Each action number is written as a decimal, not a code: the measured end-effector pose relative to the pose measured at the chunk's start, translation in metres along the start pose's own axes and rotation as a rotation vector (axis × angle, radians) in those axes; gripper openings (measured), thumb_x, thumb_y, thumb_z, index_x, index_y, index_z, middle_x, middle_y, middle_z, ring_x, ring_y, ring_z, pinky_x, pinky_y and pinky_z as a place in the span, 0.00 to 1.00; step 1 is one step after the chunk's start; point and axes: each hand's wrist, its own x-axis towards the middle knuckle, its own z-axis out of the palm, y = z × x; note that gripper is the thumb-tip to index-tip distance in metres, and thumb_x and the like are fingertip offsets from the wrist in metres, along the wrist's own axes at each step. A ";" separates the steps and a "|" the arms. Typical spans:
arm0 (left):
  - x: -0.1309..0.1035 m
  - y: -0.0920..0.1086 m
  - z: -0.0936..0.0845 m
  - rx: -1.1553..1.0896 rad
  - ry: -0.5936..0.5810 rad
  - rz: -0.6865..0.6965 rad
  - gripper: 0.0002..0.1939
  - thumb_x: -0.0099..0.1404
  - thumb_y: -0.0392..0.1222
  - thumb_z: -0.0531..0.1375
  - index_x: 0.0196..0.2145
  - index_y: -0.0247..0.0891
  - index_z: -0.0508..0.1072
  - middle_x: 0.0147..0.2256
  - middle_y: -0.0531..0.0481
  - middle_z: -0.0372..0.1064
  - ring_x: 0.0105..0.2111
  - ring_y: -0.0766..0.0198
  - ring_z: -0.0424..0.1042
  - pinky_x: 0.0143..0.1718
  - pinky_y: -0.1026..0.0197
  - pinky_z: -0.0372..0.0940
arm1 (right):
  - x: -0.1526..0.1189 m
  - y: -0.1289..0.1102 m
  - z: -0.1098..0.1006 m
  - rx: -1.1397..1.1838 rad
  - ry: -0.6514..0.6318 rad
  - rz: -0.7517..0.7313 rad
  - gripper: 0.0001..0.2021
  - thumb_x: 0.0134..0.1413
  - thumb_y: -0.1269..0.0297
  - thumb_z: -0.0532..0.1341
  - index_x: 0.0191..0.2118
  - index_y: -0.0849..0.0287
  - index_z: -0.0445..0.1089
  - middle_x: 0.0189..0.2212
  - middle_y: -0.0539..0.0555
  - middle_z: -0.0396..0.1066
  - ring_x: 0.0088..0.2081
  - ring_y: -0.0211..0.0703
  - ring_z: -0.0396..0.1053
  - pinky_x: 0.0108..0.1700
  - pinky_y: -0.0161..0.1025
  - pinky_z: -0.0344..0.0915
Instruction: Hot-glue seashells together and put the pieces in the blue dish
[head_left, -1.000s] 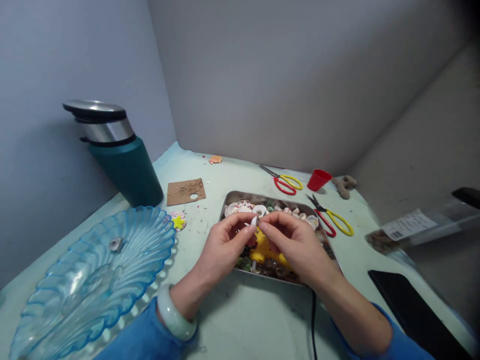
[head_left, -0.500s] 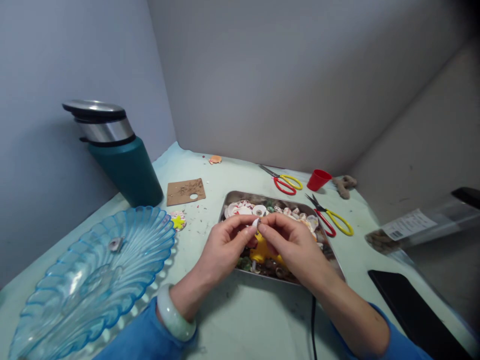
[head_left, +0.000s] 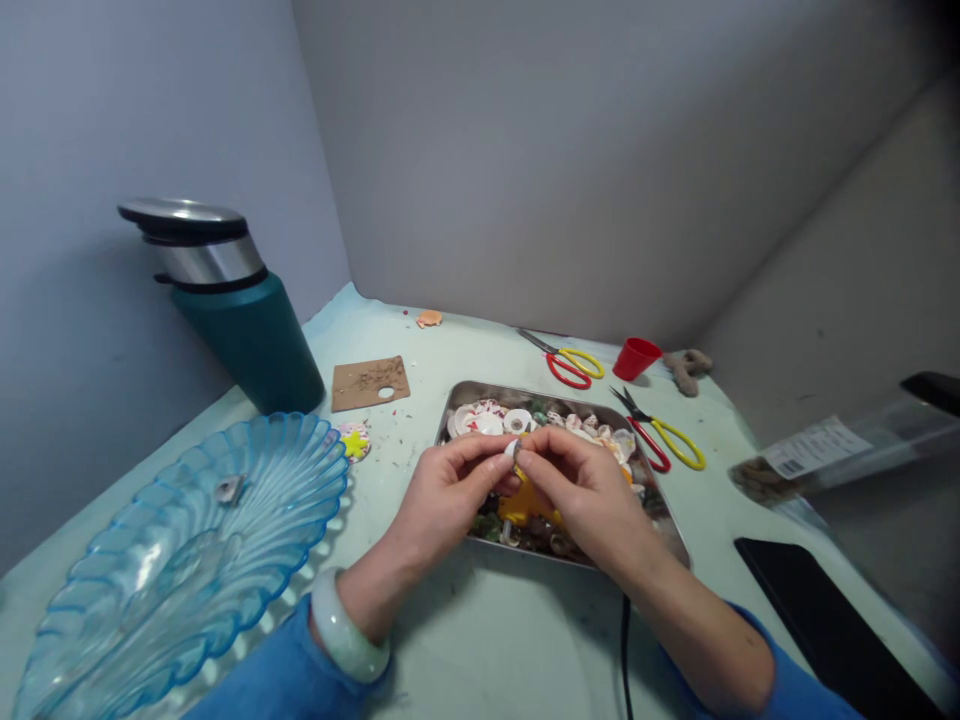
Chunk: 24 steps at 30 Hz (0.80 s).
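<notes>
**Small shell pinched between both my hands over the tray**

Head view: my left hand [head_left: 444,497] and my right hand [head_left: 583,488] meet fingertip to fingertip above the metal tray [head_left: 450,408]. Both are closed on one small white shell [head_left: 511,449], thumb and forefinger of each hand clamped on it from either side. It sits just above the near middle of the tray, clear of the heap below.

How far along I am is hard to read. The tray is full of shells and beads, with a yellow tool [head_left: 525,503] lying in it under my hands and a black cord [head_left: 625,640] running towards me. The blue glass dish [head_left: 150,590] at the near left holds just one small piece [head_left: 227,489], so I judge that most of the work lies ahead.

The surface is a pale green tabletop [head_left: 487,650], flecked with crumbs around a brown card [head_left: 370,382] on the far left. A teal flask [head_left: 238,312] stands at the far left. Two pairs of scissors, one [head_left: 568,364] far and one [head_left: 661,436] to the right, lie by a red cup [head_left: 637,358]. A black phone [head_left: 817,625] lies at the near right. Plain grey walls close the corner.
</notes>
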 end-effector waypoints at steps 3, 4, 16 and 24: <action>0.000 0.001 0.000 0.012 -0.010 0.006 0.12 0.57 0.41 0.65 0.39 0.34 0.80 0.30 0.48 0.75 0.28 0.67 0.71 0.35 0.64 0.67 | 0.000 0.001 -0.001 -0.103 0.012 -0.055 0.08 0.55 0.62 0.57 0.28 0.58 0.66 0.24 0.49 0.66 0.27 0.38 0.62 0.29 0.34 0.59; 0.000 0.001 0.000 0.015 -0.014 0.006 0.12 0.57 0.41 0.65 0.39 0.34 0.80 0.31 0.48 0.75 0.28 0.67 0.71 0.35 0.64 0.67 | -0.001 0.002 -0.002 -0.138 0.011 -0.068 0.08 0.56 0.62 0.56 0.27 0.58 0.66 0.24 0.49 0.65 0.27 0.38 0.61 0.29 0.35 0.59; 0.000 0.002 0.000 0.025 -0.027 -0.025 0.12 0.58 0.40 0.64 0.40 0.35 0.80 0.29 0.49 0.75 0.28 0.67 0.71 0.34 0.65 0.66 | 0.000 0.002 -0.007 -0.246 -0.024 -0.106 0.08 0.58 0.66 0.55 0.28 0.58 0.64 0.25 0.48 0.64 0.29 0.38 0.61 0.32 0.36 0.58; -0.001 0.001 -0.001 0.014 -0.020 -0.029 0.13 0.57 0.42 0.65 0.41 0.36 0.81 0.28 0.49 0.75 0.29 0.66 0.71 0.35 0.65 0.66 | -0.002 -0.002 -0.006 -0.247 -0.018 -0.088 0.09 0.58 0.64 0.55 0.27 0.57 0.63 0.23 0.47 0.63 0.26 0.37 0.59 0.29 0.35 0.57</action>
